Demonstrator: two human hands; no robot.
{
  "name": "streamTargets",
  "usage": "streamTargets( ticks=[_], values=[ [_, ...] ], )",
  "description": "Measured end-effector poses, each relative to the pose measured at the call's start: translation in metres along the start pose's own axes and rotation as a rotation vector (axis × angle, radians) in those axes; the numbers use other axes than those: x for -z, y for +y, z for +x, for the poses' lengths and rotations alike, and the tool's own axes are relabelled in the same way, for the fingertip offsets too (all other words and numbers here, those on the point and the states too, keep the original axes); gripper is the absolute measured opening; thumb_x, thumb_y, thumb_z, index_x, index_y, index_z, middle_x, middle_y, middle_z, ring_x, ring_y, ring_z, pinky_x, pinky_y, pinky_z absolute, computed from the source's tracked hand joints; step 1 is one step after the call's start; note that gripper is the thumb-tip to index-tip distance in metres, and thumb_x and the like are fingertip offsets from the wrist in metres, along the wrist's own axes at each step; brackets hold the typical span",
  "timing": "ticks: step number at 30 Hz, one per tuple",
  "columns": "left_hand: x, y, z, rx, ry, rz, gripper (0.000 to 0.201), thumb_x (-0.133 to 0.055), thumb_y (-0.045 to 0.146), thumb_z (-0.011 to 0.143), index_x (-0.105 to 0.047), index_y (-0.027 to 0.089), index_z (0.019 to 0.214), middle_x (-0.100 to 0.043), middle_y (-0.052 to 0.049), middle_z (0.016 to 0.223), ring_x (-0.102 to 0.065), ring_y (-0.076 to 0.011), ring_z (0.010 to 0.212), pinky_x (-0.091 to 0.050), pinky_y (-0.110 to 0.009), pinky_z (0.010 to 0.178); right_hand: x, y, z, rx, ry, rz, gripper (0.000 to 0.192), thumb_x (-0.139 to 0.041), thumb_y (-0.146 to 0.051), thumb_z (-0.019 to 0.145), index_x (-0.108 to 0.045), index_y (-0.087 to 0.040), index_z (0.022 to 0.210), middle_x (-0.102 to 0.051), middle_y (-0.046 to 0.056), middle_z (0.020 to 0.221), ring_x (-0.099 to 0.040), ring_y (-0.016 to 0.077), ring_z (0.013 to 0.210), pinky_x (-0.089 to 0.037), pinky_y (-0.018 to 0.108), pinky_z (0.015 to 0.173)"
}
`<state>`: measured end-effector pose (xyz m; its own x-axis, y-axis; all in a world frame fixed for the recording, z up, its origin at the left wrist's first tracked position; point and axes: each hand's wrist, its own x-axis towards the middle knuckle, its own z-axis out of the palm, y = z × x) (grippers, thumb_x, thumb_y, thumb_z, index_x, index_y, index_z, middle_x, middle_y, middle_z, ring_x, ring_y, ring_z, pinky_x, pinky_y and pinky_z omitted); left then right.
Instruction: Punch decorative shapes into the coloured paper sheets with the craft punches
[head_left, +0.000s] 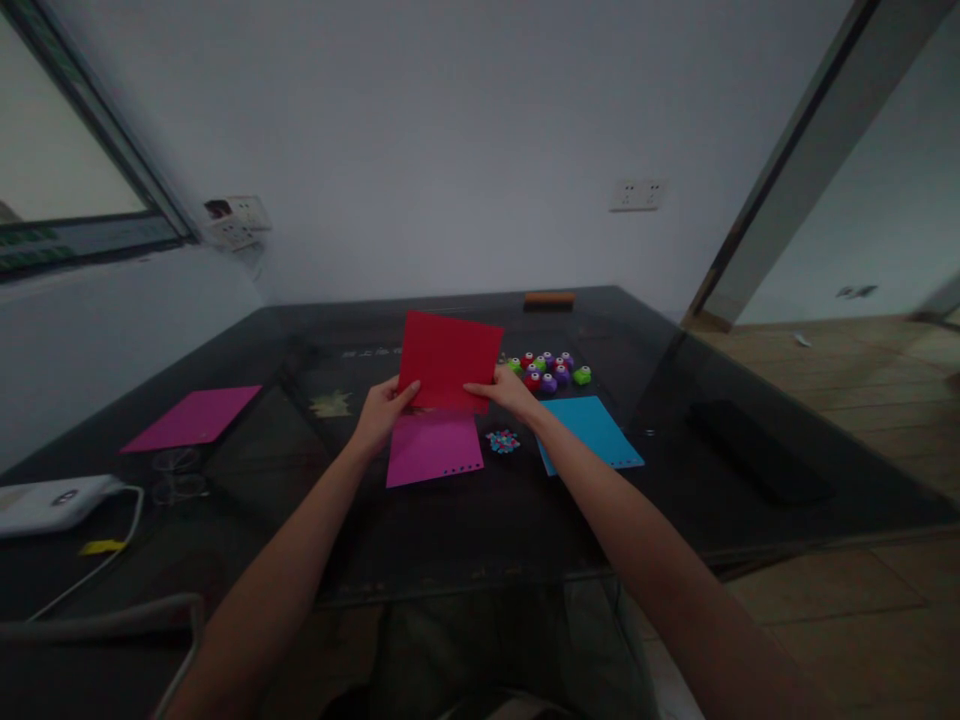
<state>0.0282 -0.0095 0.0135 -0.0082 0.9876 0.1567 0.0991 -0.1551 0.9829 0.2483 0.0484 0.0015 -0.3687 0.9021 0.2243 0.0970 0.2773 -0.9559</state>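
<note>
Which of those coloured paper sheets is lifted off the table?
The red sheet, held by the left hand and right hand. The pink and blue ones lie flat.

Left hand (382, 408) & right hand (510, 392): bare, no gloves, rings or watch. Forearms bare, no sleeves. Lap: dark grey-green garment.

No readable text anywhere. Faint pale marks on the desk (675, 400) surface just behind the red sheet (450, 360), too blurred to make out. Small dark mark on the white device (52, 503) at left edge, illegible. Coloured sheets plain, no print.
</note>
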Motion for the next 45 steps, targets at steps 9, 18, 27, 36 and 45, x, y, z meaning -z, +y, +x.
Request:
streamTargets(
  ticks=[9,18,27,36,45],
  values=[
    [-0.003,0.001,-0.002,-0.010,0.014,0.018,0.042,-0.062,0.043,0.076,-0.061,0.014,0.106,-0.069,-0.009,0.093,-0.065,-0.0162,0.065,-0.055,-0.031,0.065,0.002,-0.009,-0.004,0.021,-0.049,0.075,0.026,-0.071,-0.032,0.066,-0.065,-0.015,0.085,-0.068,0.009,0.095,-0.062,0.0199,0.083,-0.051,0.034,0.077],
    [-0.001,0.000,-0.001,-0.091,0.016,0.147,0.044,-0.058,0.053,0.075,-0.065,0.013,0.091,-0.069,-0.009,0.088,-0.064,-0.0191,0.071,-0.053,-0.031,0.065,0.009,-0.014,-0.004,0.031,-0.020,-0.024,0.032,-0.069,-0.033,0.067,-0.065,-0.017,0.094,-0.068,0.006,0.101,-0.063,0.0210,0.088,-0.050,0.034,0.080],
    [0.002,-0.014,0.015,-0.146,-0.038,0.169,0.045,-0.044,0.051,0.084,-0.064,0.012,0.090,-0.069,-0.011,0.082,-0.063,-0.0177,0.067,-0.051,-0.032,0.067,0.047,-0.016,-0.056,-0.183,0.138,0.099,0.037,-0.072,-0.030,0.064,-0.065,-0.016,0.098,-0.069,0.011,0.101,-0.066,0.0246,0.087,-0.053,0.039,0.078],
    [-0.029,-0.026,0.057,-0.270,0.069,0.635,0.022,-0.048,0.025,0.083,-0.065,0.014,0.092,-0.068,-0.010,0.092,-0.063,-0.0214,0.086,-0.048,-0.035,0.077,0.064,-0.006,-0.062,-0.177,0.253,0.261,0.039,-0.074,-0.028,0.062,-0.065,-0.017,0.098,-0.069,0.011,0.102,-0.066,0.0253,0.089,-0.054,0.040,0.080],
    [-0.063,-0.036,0.088,-0.195,0.149,1.117,0.031,-0.049,0.030,0.083,-0.059,0.016,0.109,-0.057,-0.015,0.115,-0.047,-0.0291,0.111,-0.034,-0.043,0.093,0.066,-0.016,-0.067,-0.150,0.261,0.212,0.042,-0.073,-0.030,0.061,-0.064,-0.012,0.098,-0.069,0.013,0.099,-0.066,0.0228,0.079,-0.054,0.033,0.067]
  ],
)
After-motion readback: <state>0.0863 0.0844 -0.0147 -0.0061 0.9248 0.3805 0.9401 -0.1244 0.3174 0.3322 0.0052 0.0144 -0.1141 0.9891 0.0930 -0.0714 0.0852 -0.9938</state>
